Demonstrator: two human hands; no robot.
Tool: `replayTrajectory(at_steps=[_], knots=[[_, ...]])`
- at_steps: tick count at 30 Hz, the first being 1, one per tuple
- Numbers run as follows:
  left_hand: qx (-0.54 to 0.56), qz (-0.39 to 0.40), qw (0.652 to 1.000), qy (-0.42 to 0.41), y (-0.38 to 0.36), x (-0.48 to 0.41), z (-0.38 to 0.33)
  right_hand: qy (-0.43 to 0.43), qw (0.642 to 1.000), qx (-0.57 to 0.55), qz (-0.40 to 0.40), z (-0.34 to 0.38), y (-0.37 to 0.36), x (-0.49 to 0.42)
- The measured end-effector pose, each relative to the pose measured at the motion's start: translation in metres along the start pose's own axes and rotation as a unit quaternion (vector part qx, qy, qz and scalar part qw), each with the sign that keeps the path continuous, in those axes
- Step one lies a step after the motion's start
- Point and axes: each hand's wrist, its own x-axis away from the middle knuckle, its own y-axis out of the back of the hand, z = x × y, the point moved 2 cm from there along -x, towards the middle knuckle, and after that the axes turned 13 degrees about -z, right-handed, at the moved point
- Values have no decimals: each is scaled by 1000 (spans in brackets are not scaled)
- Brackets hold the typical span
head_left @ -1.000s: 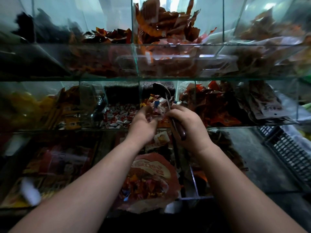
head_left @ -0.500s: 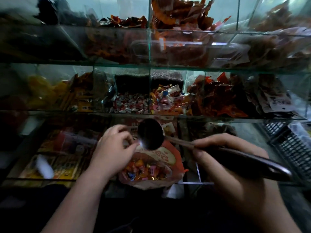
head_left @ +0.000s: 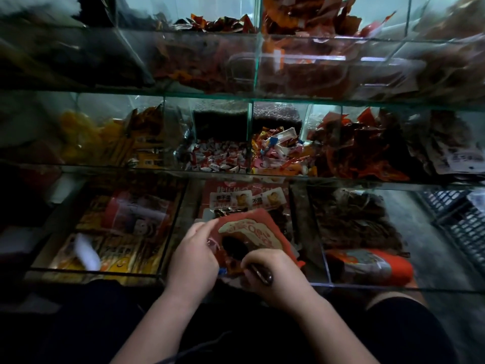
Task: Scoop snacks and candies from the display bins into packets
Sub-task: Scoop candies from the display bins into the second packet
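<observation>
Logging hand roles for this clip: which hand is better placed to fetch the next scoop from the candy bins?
Right, probably. The right hand grips the scoop, its bowl at the mouth of the red packet; the left hand is occupied holding that mouth open.

1. We see a black plastic crate [head_left: 463,227] with a lattice wall at the right edge, just beside the display bins [head_left: 393,288].
2. Something pale [head_left: 476,197] lies on the crate; what it is, we cannot tell.
3. Near the crate the grey floor [head_left: 469,324] shows.
4. Along the bottom edge is dark cloth [head_left: 78,324], and a thin grey thread [head_left: 183,349] lies on it.
</observation>
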Motion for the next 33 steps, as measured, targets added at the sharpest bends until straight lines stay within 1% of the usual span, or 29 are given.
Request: replayTrajectory(at_steps=[1,2,3,4,5,6,9,10,11,13,14,17,20,21,23,25,27,29,31,33], knots=[[0,0,1000,0,0,0,1,-46,997,-39,-45,-4,-6,0],[1,-1,1000,1,1,-1,2,-111,985,-88,-99,-9,-9,-1],[2,-4,1000,2,2,-1,2,-181,962,-139,-148,-15,-10,-3],[2,-4,1000,2,3,-2,2,-246,934,-190,-178,-18,-10,-6],[3,-3,1000,0,4,-2,1,-294,910,-224,-186,-20,-10,-8],[5,-1,1000,-1,6,-2,1,-318,897,-247,-183,-20,-11,-9],[10,5,1000,-1,8,-3,0,-313,903,-246,-164,-15,-21,-5],[12,5,1000,0,8,-3,-1,-317,899,-253,-162,-15,-27,-2],[15,4,1000,1,8,-2,-1,-332,888,-271,-164,-14,-29,0],[20,5,1000,1,8,0,-1,-384,842,-327,-189,-15,-24,2],[21,5,1000,0,9,0,-1,-395,825,-346,-209,-17,-18,3],[24,-4,1000,-1,12,-3,0,-397,804,-366,-248,-25,7,8],[10,-20,1000,-10,14,-4,-5,-394,772,-423,-263,-29,32,18],[-8,-38,999,-25,15,-4,-8,-394,762,-441,-265,-31,37,22],[-19,-99,992,-78,18,-1,-18,-399,737,-476,-268,-34,46,28],[28,-141,980,-137,19,2,-29,-400,719,-500,-271,-36,52,33],[103,-121,972,-174,16,6,-39,-400,702,-520,-277,-36,57,35],[139,-71,974,-166,9,9,-46,-394,698,-531,-275,-35,62,37],[106,-25,985,-132,0,13,-46,-390,696,-534,-280,-33,70,40],[27,5,995,-95,-8,16,-40,-382,692,-540,-290,-29,81,45]])
